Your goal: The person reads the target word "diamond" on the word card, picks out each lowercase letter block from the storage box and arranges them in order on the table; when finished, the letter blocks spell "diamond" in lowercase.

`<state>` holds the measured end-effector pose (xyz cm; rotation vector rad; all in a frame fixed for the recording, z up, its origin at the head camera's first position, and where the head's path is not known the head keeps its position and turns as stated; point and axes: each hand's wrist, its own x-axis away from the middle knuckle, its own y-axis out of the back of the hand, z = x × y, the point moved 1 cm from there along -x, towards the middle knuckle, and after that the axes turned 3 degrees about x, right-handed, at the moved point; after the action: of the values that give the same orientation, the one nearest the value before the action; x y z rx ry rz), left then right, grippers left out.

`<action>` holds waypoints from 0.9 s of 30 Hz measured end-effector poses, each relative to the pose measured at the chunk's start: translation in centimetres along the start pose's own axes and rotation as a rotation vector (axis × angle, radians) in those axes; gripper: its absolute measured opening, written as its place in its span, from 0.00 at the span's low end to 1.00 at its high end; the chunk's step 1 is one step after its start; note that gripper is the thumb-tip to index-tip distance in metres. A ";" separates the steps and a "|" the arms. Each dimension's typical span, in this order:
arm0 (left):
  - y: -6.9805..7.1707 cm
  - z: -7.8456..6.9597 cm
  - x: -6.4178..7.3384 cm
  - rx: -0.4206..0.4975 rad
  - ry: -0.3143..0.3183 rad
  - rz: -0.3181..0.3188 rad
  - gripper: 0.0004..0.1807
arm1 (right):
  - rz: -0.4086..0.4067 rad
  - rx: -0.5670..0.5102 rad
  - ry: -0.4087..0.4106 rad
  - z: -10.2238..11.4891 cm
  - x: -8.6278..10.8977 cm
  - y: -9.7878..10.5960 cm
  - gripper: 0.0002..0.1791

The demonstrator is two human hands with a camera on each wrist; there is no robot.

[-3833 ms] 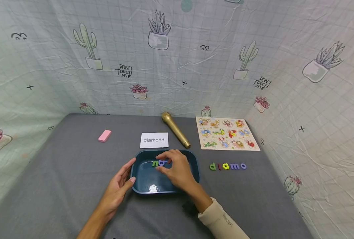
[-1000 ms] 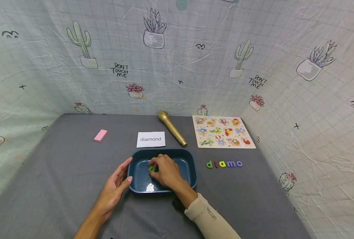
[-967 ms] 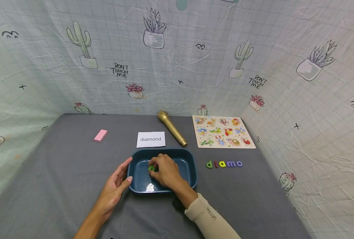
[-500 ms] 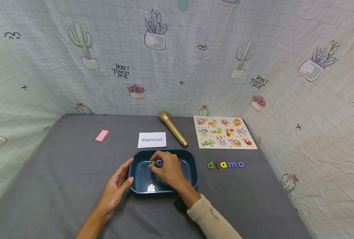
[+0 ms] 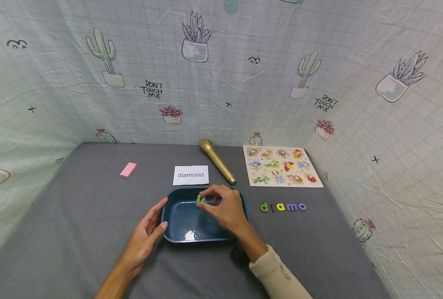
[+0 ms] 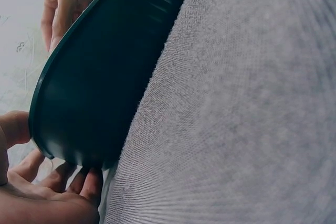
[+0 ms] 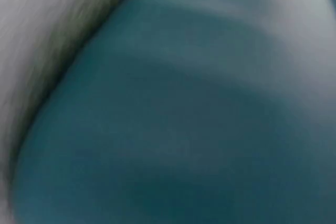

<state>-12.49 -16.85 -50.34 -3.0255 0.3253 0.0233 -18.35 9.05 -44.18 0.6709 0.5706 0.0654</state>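
My right hand (image 5: 226,207) is over the dark blue tray (image 5: 180,226), pinching a green letter n (image 5: 201,199) between thumb and fingertips. A sliver of blue shows beside the letter, mostly hidden by the fingers. At the tray's left end my left hand (image 5: 144,234) touches the rim with thumb and fingertips. The left wrist view shows those left fingers (image 6: 60,179) against the end of the tray (image 6: 100,77). Blurred tray wall (image 7: 173,103) fills most of the right wrist view. Right of the tray, coloured letters (image 5: 280,207) spell "diamo" in a row.
Behind the tray lies a white card (image 5: 190,175) printed "diamond". A gold microphone (image 5: 218,162) lies to its right, then a wooden insect puzzle board (image 5: 284,167). Back left is a pink block (image 5: 128,170). Grey cloth (image 5: 86,232) covers the table; a patterned curtain (image 5: 221,83) hangs behind.
My right hand reached low into the tray, then rose and moved right with the green letter n. The left hand stays at the tray's left end.
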 end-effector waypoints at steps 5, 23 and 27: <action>0.0 0.0 0.0 -0.009 0.002 -0.006 0.35 | -0.042 -0.051 0.009 -0.8 0.2 1.6 0.14; -0.1 0.2 0.2 -0.021 0.019 -0.011 0.35 | -0.134 0.035 -0.079 -4.9 2.0 7.6 0.13; -0.1 0.2 0.3 -0.024 0.024 -0.016 0.35 | -0.159 0.053 -0.085 -5.9 2.5 8.9 0.14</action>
<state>-12.21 -16.75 -50.52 -3.0543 0.3058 -0.0101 -18.23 20.02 -43.77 0.6747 0.5430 -0.1266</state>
